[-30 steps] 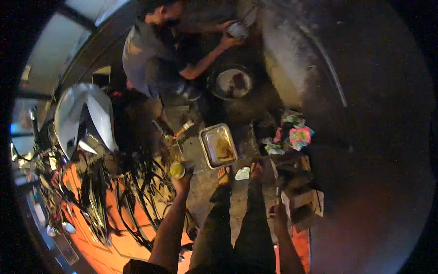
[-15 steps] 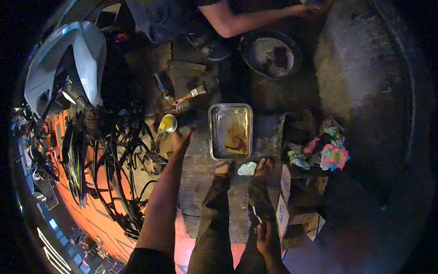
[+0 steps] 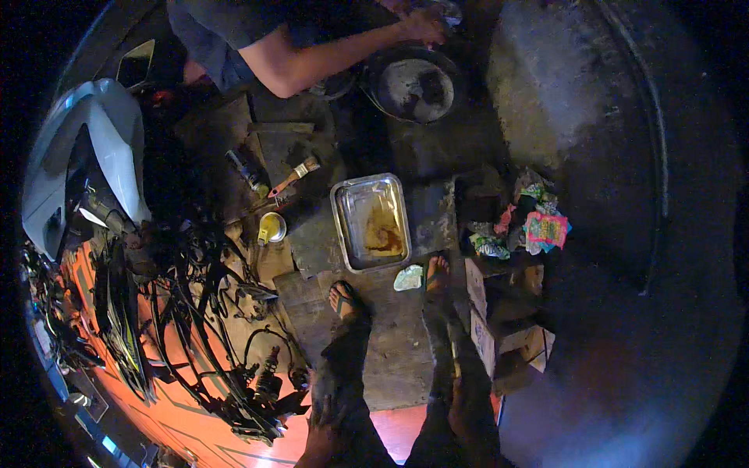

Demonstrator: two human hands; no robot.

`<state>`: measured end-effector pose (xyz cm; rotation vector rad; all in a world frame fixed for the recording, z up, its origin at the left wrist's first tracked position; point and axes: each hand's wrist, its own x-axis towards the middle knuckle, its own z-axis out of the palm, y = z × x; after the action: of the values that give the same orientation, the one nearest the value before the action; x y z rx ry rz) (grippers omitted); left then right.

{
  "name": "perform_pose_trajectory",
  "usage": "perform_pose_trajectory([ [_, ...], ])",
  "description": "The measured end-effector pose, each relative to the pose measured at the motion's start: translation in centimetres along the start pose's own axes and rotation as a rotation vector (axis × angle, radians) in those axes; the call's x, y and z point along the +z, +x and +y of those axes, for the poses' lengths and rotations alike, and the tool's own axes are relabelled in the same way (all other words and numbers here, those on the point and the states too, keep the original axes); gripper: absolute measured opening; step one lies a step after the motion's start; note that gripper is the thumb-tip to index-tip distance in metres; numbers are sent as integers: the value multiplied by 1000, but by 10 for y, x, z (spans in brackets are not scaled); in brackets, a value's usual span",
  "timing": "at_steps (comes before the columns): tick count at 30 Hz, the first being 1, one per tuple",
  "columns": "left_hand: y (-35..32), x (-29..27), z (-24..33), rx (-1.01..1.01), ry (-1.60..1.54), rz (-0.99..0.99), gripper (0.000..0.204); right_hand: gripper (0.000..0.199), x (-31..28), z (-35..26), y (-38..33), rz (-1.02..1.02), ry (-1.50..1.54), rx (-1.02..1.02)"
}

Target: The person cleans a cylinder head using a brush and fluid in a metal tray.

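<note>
My left hand (image 3: 331, 409) lies on my left thigh with its fingers spread, holding nothing I can see. My right hand (image 3: 470, 402) is dim over my right leg, closed around a thin pale stick (image 3: 455, 356) whose kind I cannot make out. Beyond my feet lies a rectangular metal tray (image 3: 335, 226) with a little brown liquid in it. To its left stands a small round tin (image 3: 278, 227) with something yellow at its mouth. Beside my right foot is a pale, flattish, crumpled-looking piece (image 3: 408, 278).
A paintbrush (image 3: 296, 176) lies behind the tin. Motorcycle parts and cables (image 3: 187, 312) crowd the left, below a pale fairing (image 3: 113, 140). Colourful rags (image 3: 544, 230) top a wooden crate (image 3: 482, 343) at right. Another person's arm (image 3: 335, 58) reaches over a round black basin (image 3: 449, 93).
My left hand has drawn back from beside the tin to my left thigh. My left foot has shifted outward. The view has swung, and the other person's hands now show above the basin.
</note>
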<state>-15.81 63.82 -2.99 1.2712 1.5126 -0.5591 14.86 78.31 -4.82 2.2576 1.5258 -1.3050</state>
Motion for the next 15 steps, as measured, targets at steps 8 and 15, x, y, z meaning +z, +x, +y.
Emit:
perform_pose_trajectory([
  [8, 34, -74, -16, -219, -126, -187, 41, 36, 28, -48, 208, 368, 25, -456],
  [15, 216, -127, 25, 302, -258, 473, 34, 57, 74, -22, 302, 106, -650, -588],
])
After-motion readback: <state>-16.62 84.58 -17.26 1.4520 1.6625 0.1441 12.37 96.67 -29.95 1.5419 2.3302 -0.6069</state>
